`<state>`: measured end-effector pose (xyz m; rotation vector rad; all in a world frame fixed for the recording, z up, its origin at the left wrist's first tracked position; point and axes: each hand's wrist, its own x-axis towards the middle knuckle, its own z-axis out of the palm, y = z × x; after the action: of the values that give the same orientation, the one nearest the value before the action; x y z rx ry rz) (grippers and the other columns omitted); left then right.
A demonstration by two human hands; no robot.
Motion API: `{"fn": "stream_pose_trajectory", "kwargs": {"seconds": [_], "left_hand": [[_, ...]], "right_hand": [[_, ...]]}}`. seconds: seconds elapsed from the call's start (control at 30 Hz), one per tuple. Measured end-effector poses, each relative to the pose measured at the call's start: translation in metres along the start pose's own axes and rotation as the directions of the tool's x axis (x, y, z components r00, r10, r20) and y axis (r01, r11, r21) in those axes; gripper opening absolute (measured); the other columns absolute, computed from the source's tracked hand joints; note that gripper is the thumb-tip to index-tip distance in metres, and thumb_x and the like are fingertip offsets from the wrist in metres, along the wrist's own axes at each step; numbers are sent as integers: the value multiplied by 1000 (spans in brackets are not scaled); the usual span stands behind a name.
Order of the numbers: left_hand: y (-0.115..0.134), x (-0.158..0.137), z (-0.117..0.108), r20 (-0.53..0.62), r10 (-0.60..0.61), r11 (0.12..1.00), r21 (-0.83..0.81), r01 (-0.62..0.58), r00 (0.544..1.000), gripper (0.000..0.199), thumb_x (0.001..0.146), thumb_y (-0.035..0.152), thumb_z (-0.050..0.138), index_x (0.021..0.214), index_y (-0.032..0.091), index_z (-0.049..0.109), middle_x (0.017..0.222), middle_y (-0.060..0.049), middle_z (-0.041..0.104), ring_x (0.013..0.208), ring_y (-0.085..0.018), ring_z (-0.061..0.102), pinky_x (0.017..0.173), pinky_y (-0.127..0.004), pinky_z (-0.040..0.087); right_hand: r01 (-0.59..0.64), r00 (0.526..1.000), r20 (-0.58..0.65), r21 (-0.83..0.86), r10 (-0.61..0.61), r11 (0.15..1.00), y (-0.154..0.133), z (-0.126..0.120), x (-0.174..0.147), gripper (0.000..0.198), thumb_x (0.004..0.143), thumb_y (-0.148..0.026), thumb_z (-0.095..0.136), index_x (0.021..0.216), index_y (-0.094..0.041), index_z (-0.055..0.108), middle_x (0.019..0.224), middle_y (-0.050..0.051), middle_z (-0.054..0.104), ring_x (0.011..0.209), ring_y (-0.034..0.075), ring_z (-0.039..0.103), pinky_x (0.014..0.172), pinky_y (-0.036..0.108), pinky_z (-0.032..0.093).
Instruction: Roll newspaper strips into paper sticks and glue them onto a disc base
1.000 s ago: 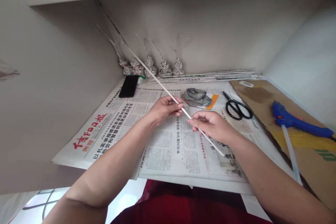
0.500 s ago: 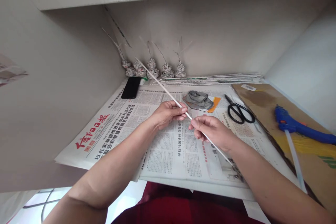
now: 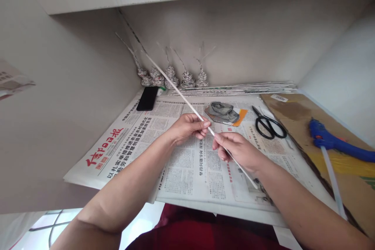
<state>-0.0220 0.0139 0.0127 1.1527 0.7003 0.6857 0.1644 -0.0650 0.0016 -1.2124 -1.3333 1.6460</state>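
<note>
White stick (image 3: 188,102) slants from ten-thirty to four-thirty, left hand (image 3: 187,128) and right hand (image 3: 238,150) pinching it with fingers (image 3: 202,125).

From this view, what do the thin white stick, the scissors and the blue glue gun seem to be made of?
Thin white stick: probably rolled paper, matte; printed rolls behind look similar. Scissors: probably metal, dark-finished, slim and tapering; any coating unclear. Glue gun: likely plastic, smooth blue, moulded-looking curves.

Passage over newspaper (image 3: 133,133) left of the white stick (image 3: 187,102), scissors (image 3: 261,117) and glue gun (image 3: 328,140) obstacles to its right.
</note>
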Motion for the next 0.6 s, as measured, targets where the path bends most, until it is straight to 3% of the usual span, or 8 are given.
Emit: {"fn": "stream_pose_trajectory", "kwargs": {"seconds": [0.07, 0.13, 0.23, 0.33, 0.5, 0.53, 0.6], "left_hand": [[2, -1, 0, 9, 10, 999, -47, -10, 1000, 27, 69, 27, 77, 85, 9, 64, 65, -2, 61, 57, -8, 57, 50, -18, 46], [3, -2, 0, 14, 25, 997, -69, -24, 1000, 26, 70, 27, 77, 84, 9, 64, 65, -1, 61, 57, -7, 57, 49, -17, 46], [2, -1, 0, 7, 16, 999, -41, -16, 1000, 26, 69, 26, 77, 84, 9, 64, 65, -1, 61, 56, -7, 57, 49, -17, 46], [0, 0, 1, 25, -2, 1000, -5, 2, 1000, 28, 68, 27, 78, 84, 8, 65, 63, -2, 61, 54, -7, 56, 48, -18, 46], [-2, 0, 1, 41, -5, 999, -39, 6, 999, 28, 67, 28, 78, 85, 9, 66, 64, -2, 61, 57, -7, 56, 48, -17, 44], [-3, 0, 1, 34, -11, 999, -39, 13, 999, 28, 68, 28, 78, 85, 9, 67, 64, -2, 61, 57, -7, 56, 48, -17, 43], [-4, 0, 1, 27, -28, 999, -31, 29, 999, 28, 69, 29, 77, 86, 9, 69, 65, -3, 62, 58, -7, 56, 49, -17, 43]], "right_hand": [[-83, 985, 165, 208, 48, 975, -2, 0, -2, 37, 88, -52, 49, 70, -19, 52, 41, -6, 44, 37, 8, 38, 39, 21, 27], [-142, 964, 258, 289, 66, 947, -4, 1, -4, 37, 89, -52, 47, 70, -20, 50, 40, -8, 40, 35, 8, 36, 38, 21, 27], [-43, 991, 129, 86, 32, 995, -5, 2, -6, 36, 88, -54, 49, 80, -20, 57, 50, -4, 53, 44, 10, 46, 41, 21, 31], [57, 997, -40, -167, -64, 984, -5, 3, -6, 33, 86, -51, 55, 80, -19, 60, 54, -2, 58, 49, 9, 48, 45, 21, 33], [-99, 983, 164, 109, 81, 989, -6, 4, -7, 40, 88, -57, 45, 76, -20, 53, 45, -5, 48, 38, 9, 40, 38, 22, 28], [-88, 987, 143, 93, 74, 992, -6, 5, -6, 41, 88, -57, 44, 77, -19, 55, 49, -4, 51, 40, 10, 44, 39, 22, 30], [36, 999, -32, -90, -39, 995, -7, 6, -6, 39, 87, -56, 48, 82, -19, 59, 63, 1, 61, 52, 12, 54, 46, 24, 38]]}}
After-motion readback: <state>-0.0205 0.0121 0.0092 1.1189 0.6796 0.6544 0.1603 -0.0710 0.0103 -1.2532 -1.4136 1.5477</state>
